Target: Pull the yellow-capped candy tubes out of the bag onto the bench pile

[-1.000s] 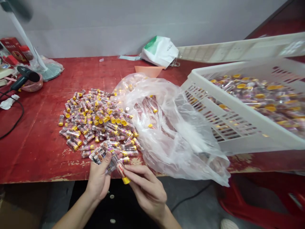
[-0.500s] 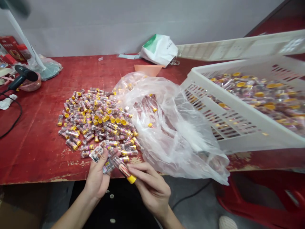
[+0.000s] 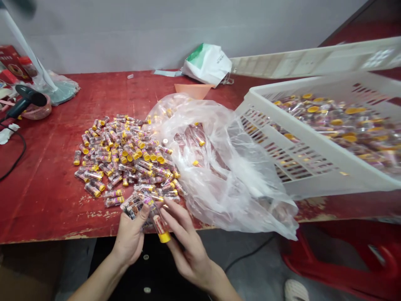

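At the near edge of the red table [image 3: 53, 196], my left hand [image 3: 130, 236] is closed on a small printed label strip [image 3: 134, 205], thumb on top. My right hand [image 3: 184, 244] pinches a clear tube with a yellow cap [image 3: 160, 228], cap pointing down toward me, and holds it against the label. Just beyond my hands lies a heap of several small yellow-capped tubes [image 3: 125, 154].
A crumpled clear plastic bag [image 3: 225, 175] with more tubes lies right of the heap. A white slatted crate [image 3: 316, 163] full of tubes is tilted at the right. A white-green bag [image 3: 208, 62], an orange funnel [image 3: 193, 90] and a black hand-held tool with cord [image 3: 23, 100] lie further off.
The tube in my right hand has swung from slanting right to nearly upright, cap toward me. Both hands shifted slightly forward over the table edge, and my right fingers stretched along the tube.
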A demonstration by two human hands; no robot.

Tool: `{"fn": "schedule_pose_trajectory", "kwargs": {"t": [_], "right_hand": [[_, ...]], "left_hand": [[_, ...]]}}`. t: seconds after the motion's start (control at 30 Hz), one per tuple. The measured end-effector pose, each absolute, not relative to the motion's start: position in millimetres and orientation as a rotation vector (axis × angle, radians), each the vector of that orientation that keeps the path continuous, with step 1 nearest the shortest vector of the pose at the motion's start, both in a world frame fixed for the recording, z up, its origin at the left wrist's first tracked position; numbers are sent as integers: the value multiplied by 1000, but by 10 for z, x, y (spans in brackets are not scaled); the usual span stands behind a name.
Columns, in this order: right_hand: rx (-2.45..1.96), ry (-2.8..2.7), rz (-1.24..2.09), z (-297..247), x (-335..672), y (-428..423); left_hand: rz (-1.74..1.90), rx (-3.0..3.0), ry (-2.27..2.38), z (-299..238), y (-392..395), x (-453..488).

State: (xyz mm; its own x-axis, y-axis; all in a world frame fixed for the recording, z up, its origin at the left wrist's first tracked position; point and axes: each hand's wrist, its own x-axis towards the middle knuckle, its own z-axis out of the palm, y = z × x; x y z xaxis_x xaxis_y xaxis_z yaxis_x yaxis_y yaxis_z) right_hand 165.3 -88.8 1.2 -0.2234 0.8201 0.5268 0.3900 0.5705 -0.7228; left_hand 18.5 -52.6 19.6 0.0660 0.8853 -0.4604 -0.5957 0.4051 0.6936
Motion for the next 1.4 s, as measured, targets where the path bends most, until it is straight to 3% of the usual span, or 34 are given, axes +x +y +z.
{"fn": "schedule_pose_trajectory", "kwargs": {"t": [0.43,0.8,0.97,1.07,1.2,1.4], "right_hand": [[-1026,-1288,553,-228,1249,-601],[-974,-1364,730,-422,615,-41],[-917,-1636,503,-325,322,376],[-976,-1764,391,-206,722,437],[-1653,-1627,197,-68,1917,557],[-2005,-1515,210,-66,3123,1458]], "left_hand": [[1103,359,1090,59,-605,118],[1412,171,1119,-118,-409,-398],[1444,54,1136,-123,-355,-753],[1477,102,1205,-132,-294,-898],[1361,84,1269,-200,-208,-889],[1241,123,1202,-66,-287,-349]]}}
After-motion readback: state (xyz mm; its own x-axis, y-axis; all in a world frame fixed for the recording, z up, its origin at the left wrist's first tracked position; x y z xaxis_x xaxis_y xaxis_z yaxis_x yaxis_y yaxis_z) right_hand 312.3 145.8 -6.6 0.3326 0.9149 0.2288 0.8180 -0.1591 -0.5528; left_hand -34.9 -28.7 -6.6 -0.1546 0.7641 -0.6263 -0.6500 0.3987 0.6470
